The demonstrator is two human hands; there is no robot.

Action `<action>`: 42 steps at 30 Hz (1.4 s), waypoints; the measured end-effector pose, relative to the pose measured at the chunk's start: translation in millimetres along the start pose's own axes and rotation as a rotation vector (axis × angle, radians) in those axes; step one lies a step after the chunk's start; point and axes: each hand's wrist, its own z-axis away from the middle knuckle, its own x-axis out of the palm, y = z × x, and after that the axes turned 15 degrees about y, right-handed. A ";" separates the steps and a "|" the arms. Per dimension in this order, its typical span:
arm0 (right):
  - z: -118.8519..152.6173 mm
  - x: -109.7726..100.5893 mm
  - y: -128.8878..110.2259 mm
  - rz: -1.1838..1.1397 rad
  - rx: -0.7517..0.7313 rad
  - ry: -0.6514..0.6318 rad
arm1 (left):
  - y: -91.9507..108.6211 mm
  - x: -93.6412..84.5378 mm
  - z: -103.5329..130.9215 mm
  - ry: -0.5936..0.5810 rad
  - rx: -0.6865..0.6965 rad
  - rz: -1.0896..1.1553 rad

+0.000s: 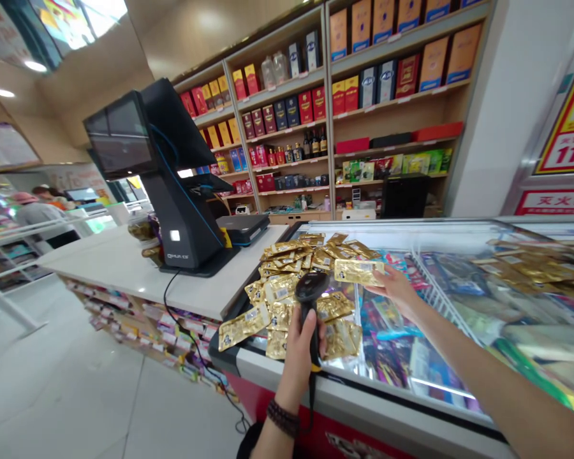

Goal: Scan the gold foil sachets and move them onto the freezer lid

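Observation:
My left hand (300,341) is wrapped round the handle of a black barcode scanner (310,288), held upright over the near edge of a glass-topped freezer. My right hand (393,285) pinches one end of a gold packet (358,272), which lies level just right of the scanner head. Many gold packets (281,288) are heaped on the glass around and behind the scanner. One gold packet (243,326) juts over the freezer's left corner. A beaded bracelet (283,418) circles my left wrist.
The freezer's frame (363,408) runs along the front. More gold packets (536,264) lie on the glass at right. A white counter (110,258) with a black register (184,217) stands at left. Shelves of boxes (291,111) rise behind. People (33,213) are far left.

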 end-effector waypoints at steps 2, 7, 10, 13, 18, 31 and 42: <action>0.3 -13.3 0.3 -0.075 0.032 -0.014 | -6.4 10.5 2.0 -0.033 -0.009 0.008; -0.6 -33.9 0.2 -0.156 0.076 -0.021 | -21.8 44.8 6.2 -0.128 -0.029 0.021; -1.0 -34.6 3.1 -0.170 0.067 0.011 | -25.0 58.9 9.7 -0.128 -0.054 0.031; -3.3 -29.4 10.4 -0.174 0.055 0.061 | -23.3 62.4 13.9 -0.129 -0.078 0.020; -7.9 -23.9 22.0 -0.189 0.043 0.107 | -23.7 60.3 14.7 -0.121 -0.093 0.049; -7.4 -23.0 24.8 -0.196 0.009 0.113 | -17.7 60.2 19.1 -0.121 -0.107 0.046; 1.4 -22.9 9.4 -0.196 0.041 0.083 | -19.1 57.6 22.5 -0.176 -0.136 0.073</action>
